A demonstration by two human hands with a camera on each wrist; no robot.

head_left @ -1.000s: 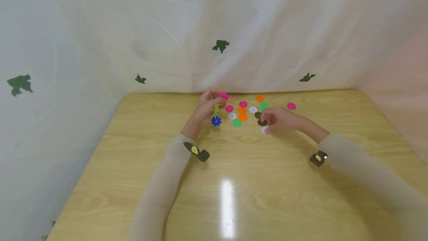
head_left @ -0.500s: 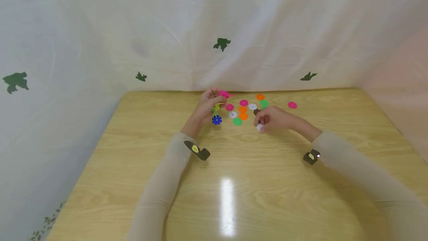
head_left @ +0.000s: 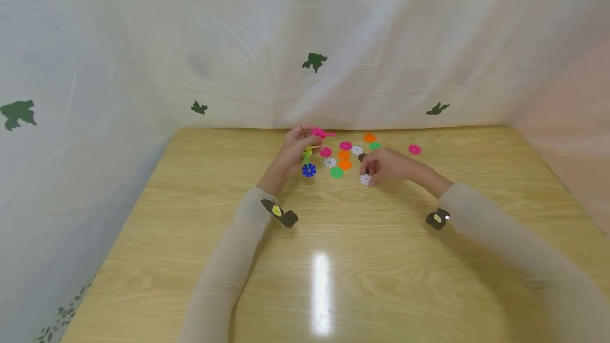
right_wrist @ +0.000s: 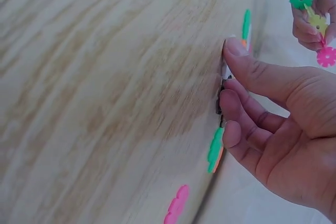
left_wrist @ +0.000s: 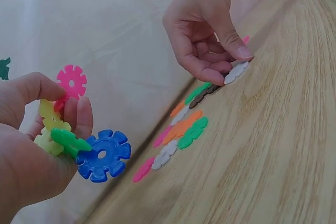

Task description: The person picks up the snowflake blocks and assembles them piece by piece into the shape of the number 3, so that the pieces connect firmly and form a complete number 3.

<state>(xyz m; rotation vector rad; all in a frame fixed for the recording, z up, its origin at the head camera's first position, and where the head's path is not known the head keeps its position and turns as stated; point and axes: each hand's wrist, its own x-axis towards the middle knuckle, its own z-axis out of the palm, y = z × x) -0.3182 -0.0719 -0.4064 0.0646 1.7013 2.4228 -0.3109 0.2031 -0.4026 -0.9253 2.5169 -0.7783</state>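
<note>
In my left hand [head_left: 289, 156], over the table's far side, I hold a chain of slotted plastic snowflake discs. A pink disc [left_wrist: 65, 75] is at its top, then yellow [left_wrist: 48, 114] and green [left_wrist: 71, 141] ones, with a blue disc [left_wrist: 114, 165] at the lower end. Thumb and fingers of my right hand [head_left: 389, 165] pinch the edges of a white disc [left_wrist: 237, 71] low at the tabletop. A brown disc [left_wrist: 202, 97] lies right beside those fingers, partly hidden by them in the head view.
Between the hands lie loose orange [head_left: 344, 165], green [head_left: 336, 172], white [head_left: 329, 162] and pink [head_left: 345, 145] discs. Another pink disc [head_left: 415, 149] lies apart on the right. A printed curtain [head_left: 229, 68] hangs behind the wooden table [head_left: 381, 269].
My right hand has shifted left along the table, and the white disc at its fingertips has moved left with it. The left hand with its disc chain has stayed nearly still.
</note>
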